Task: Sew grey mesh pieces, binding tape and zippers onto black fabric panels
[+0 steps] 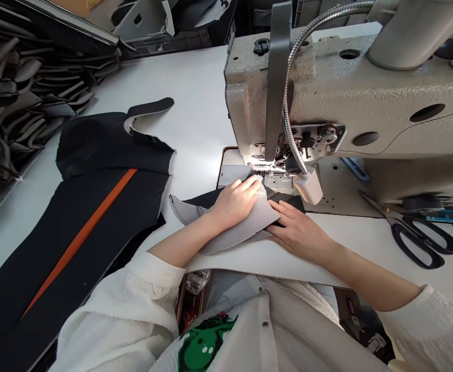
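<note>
A grey mesh-textured fabric piece (242, 227) with black fabric joined to it lies under the sewing machine's (327, 98) lit needle area (267, 166). My left hand (237, 202) grips the grey piece close in front of the presser foot, its fingers bent together over the cloth. To its right, my right hand (300, 227) lies flat with fingers stretched out, touching the black fabric (290, 201) and the grey edge. My left hand and the cloth hide part of the stitching spot.
Black fabric panels with an orange stripe (82, 240) spread across the table's left side. Black-handled scissors (412, 232) and blue thread snips (354, 169) lie at right. A bendable lamp (308, 185) hangs by the needle. Stacked cut pieces (28, 77) fill the upper left.
</note>
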The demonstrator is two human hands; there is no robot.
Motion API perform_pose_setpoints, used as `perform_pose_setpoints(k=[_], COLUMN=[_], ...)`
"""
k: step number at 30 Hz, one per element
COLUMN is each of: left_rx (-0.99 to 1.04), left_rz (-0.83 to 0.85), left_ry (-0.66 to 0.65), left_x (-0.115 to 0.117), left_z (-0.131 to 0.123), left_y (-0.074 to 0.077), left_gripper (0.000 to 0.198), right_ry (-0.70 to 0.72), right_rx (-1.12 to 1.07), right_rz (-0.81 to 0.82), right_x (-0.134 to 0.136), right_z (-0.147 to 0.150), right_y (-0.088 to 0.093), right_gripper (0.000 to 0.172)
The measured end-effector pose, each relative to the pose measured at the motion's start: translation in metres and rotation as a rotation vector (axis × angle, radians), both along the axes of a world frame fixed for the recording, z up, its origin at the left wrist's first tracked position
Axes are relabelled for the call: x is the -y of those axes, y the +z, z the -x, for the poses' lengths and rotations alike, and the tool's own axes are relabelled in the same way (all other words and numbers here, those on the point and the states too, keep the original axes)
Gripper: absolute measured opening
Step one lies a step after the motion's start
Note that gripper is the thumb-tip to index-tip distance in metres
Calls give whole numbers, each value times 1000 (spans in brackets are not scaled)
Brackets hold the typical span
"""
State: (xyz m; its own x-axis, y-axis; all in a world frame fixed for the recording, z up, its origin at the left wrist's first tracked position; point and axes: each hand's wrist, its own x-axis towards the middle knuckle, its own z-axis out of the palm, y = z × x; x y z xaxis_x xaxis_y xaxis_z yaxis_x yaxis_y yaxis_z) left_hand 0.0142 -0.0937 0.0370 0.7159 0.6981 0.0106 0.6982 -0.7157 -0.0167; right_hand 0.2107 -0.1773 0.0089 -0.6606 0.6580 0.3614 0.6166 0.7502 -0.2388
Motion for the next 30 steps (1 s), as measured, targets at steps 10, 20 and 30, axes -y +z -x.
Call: perform_pose_setpoints(k=[10, 20, 30], left_rx=[-30, 51, 45], left_rz=[4, -61, -9], left_ry=[66, 109, 112], left_x=[2, -3, 3], left_z=[-4, -7, 1], left_y=[1, -5, -2], left_gripper=[41, 35, 36], right_ry=[43, -2, -23], right_rx=[27, 36, 42], right_rz=[21, 29, 33], right_x=[-6, -11, -3], right_z=[-8, -12, -9], right_y=[2, 7, 6], right_gripper=[19, 22, 23])
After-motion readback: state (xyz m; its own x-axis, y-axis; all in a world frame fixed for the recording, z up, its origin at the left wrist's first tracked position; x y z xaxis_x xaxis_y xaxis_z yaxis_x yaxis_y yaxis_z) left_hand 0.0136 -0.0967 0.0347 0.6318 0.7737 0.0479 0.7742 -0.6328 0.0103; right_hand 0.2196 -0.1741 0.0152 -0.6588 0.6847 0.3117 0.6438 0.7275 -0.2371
